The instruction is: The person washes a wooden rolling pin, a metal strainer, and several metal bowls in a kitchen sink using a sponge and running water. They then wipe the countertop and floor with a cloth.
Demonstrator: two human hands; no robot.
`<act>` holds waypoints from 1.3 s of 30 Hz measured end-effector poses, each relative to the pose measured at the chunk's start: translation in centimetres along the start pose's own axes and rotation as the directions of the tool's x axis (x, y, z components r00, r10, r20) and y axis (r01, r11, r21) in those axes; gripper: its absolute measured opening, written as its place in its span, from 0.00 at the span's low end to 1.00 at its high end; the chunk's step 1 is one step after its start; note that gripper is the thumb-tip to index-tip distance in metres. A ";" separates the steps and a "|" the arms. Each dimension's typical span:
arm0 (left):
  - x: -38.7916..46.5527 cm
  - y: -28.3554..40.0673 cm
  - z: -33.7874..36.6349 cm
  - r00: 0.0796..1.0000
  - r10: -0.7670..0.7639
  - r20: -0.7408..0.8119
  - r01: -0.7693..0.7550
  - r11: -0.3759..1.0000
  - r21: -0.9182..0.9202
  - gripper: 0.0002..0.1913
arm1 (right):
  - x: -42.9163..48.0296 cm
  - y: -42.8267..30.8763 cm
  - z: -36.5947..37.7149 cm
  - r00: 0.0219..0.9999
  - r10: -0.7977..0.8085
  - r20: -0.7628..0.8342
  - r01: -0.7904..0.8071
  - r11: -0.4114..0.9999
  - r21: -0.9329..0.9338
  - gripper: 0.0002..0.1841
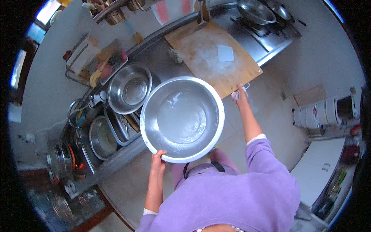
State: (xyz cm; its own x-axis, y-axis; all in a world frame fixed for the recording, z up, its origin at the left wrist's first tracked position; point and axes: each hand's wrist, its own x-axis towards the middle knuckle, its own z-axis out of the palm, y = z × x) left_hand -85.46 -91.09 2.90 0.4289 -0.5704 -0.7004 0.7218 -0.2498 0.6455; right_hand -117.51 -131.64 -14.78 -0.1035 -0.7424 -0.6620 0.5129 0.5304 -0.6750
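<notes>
My left hand (pixel 158 159) grips the near rim of a large stainless steel basin (pixel 182 119), tilted toward me with a whitish film and smears inside. My right hand (pixel 242 95) is at the near edge of a wooden board (pixel 188 40), its fingers around a crumpled white-and-red cloth (pixel 235 96). Partly hidden by that hand is a pale handle (pixel 247 85). White powder like flour covers much of the board. On it lies a white flat scraper (pixel 225 53), and a metal spatula (pixel 200 25) rests at its far edge.
Left of the basin, a second steel basin (pixel 130 88) stands by the sink, above a metal tray (pixel 123 136) of utensils. Another bowl (pixel 103 137) sits in the sink. A wok (pixel 256 13) stands on the stove at the back right. A white cabinet (pixel 317 171) stands at right.
</notes>
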 end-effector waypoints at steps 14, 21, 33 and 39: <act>4.9 -1.6 7.6 0.982 0.119 -0.143 -0.106 0.989 0.101 0.05 | 2.8 -12.8 -20.2 0.950 -0.292 -0.111 0.295 0.955 0.014 0.26; 11.6 -0.3 9.3 0.990 0.087 -0.110 -0.086 0.996 0.010 0.14 | -6.1 -15.2 -27.3 0.990 -0.049 0.136 0.031 0.991 0.127 0.30; 9.5 -15.1 29.2 0.868 -0.269 0.417 0.146 0.942 0.304 0.26 | -14.2 -14.8 -28.7 0.985 -0.035 0.168 0.030 0.999 0.032 0.23; 15.2 -18.3 36.8 0.769 -0.302 0.564 0.422 0.902 -0.092 0.23 | -18.6 -9.4 -30.4 0.990 -0.105 0.094 0.096 0.991 0.093 0.17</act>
State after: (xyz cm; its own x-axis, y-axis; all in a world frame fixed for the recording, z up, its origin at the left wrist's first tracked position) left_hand -112.17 -123.99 -8.34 -0.1941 -0.8042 -0.5618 0.8821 -0.3936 0.2588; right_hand -146.28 -110.40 -6.07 -0.0766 -0.8290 -0.5539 0.5778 0.4158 -0.7023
